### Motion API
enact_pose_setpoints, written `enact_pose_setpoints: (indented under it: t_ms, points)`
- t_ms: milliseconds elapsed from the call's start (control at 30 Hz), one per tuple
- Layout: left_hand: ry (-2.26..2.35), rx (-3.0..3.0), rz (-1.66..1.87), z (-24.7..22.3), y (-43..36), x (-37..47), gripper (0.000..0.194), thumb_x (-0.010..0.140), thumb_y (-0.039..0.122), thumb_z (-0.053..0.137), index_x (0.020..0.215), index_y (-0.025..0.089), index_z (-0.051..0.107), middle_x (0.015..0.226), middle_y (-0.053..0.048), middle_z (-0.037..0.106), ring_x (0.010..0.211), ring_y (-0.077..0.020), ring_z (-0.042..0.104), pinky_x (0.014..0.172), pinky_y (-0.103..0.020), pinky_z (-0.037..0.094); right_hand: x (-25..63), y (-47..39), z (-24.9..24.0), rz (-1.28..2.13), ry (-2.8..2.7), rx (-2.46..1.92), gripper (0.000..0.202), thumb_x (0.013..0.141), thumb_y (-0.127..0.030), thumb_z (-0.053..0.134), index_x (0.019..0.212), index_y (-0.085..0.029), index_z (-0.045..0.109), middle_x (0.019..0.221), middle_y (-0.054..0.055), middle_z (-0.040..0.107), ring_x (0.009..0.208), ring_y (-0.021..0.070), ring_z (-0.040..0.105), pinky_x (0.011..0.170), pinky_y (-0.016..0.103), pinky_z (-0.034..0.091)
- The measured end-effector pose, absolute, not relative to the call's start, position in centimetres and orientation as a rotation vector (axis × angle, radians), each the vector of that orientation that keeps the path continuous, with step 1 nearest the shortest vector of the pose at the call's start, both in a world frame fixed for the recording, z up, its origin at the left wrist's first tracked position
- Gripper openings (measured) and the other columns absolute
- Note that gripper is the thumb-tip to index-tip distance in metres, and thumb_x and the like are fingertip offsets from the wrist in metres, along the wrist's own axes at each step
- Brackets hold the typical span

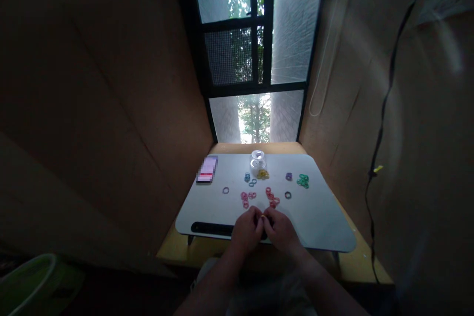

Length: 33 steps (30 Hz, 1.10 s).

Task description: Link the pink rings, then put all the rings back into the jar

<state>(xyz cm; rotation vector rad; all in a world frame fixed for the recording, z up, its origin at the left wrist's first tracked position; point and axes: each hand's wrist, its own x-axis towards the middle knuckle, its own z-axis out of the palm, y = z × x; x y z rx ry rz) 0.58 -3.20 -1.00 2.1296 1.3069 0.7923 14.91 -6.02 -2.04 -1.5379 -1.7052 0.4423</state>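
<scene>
My left hand [247,228] and my right hand [280,229] meet over the near edge of a white lap table [318,222]. Fingers on both are closed in a pinch around a small yellow-orange ring [263,216], mostly hidden by the fingertips. Just beyond them lie loose clusters of small rings that look like hair ties: pink ones [245,197] and red ones [271,196]. Farther back are yellow ones [263,174], blue ones [247,177], purple ones [289,176] and green ones [303,180]. A dark ring [288,195] and a pale purple ring [225,190] lie singly.
A clear round container [258,160] stands at the back of the table. At the back left lies a phone [207,170]. A black slot [211,228] runs along the near edge. Walls flank both sides, a black cable [381,123] hangs right, and a green tub [40,281] sits lower left.
</scene>
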Motion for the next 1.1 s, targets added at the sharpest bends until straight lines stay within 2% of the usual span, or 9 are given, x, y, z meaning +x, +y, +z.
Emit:
enact_pose_setpoints:
  t_ms: [1100]
  points:
    - [1.304,2.113,0.810,-0.94,-2.97,0.66,0.006,0.089,0.026,0.049,0.088,0.022,0.054,0.077,0.000,0.062,0.071,-0.0148,0.056,0.065,-0.026,0.036,14.99,-5.92,-1.64,0.470,-1.699,-1.540,0.016,0.089,-0.025,0.045,0.075,-0.021,0.053,0.070,0.000,0.060,0.065,0.0146,0.053,0.061,0.026,0.034]
